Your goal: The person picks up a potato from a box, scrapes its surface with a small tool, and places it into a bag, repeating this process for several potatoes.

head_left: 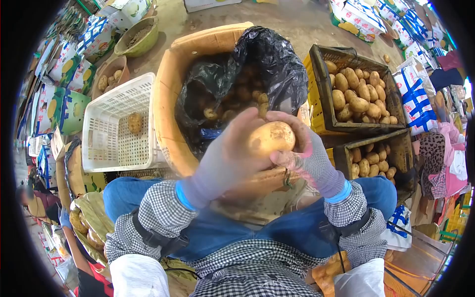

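Observation:
A large pale potato [272, 138] is between my two gloved hands, above the near rim of an orange tub [170, 106]. My right hand [307, 148] has its fingers curled round the potato's right side. Blurred by motion, my left hand [222, 153] lies against its left side, fingers bent over it. Black plastic [277, 59] lines the tub, and more potatoes [242, 91] lie inside, partly in shadow. To the left, a white plastic basket [91, 133] holds a single potato [134, 123].
On the right stand two dark-framed crates, an upper one [319, 84] and a lower one [341, 163], both with potatoes. A green basin [143, 42] and a smaller bowl of potatoes [121, 64] are at the upper left. Another person's gloved hand [65, 218] shows at the lower left.

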Available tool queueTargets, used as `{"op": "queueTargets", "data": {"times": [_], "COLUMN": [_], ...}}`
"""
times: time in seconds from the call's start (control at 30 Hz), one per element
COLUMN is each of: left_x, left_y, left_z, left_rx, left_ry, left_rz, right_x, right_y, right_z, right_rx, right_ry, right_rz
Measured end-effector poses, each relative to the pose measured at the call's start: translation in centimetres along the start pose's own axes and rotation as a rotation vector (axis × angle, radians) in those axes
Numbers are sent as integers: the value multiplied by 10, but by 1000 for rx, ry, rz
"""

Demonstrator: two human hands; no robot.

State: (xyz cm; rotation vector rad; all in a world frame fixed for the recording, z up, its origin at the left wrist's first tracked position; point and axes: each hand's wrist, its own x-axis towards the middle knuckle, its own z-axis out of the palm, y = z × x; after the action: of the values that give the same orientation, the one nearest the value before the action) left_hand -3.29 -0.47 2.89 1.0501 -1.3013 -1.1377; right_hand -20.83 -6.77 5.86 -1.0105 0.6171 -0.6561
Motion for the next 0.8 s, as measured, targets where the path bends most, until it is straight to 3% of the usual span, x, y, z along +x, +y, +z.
{"op": "queueTargets", "data": {"times": [0.03, 0.13, 0.23, 0.33, 0.53, 0.63, 0.7, 0.8], "left_x": [1, 2, -1, 2, 3, 4, 4, 5], "left_y": [0, -1, 1, -4, -5, 1, 1, -1], "left_z": [-3, -12, -13, -12, -7, -2, -1, -2], "left_rx": [33, 133, 8, -47, -142, -204, -203, -189], "left_ry": [-22, -76, -33, 60, 55, 39, 13, -35], "left_rz": [-18, -74, -193, -205, -271, -311, -322, -322], "right_x": [0, 4, 0, -3, -5, -2, -4, -8], "right_y": [-1, 24, 27, 28, 20, 31, 15, 10], "right_z": [0, -11, -7, -1, -2, -6, -11, -11], "right_rx": [25, -447, -547, -304, -732, -459, -235, -160], "right_ry": [11, 69, 96, 100, 116, 142, 81, 52], "right_rz": [-12, -254, -285, -175, -377, -317, -167, -138]}}
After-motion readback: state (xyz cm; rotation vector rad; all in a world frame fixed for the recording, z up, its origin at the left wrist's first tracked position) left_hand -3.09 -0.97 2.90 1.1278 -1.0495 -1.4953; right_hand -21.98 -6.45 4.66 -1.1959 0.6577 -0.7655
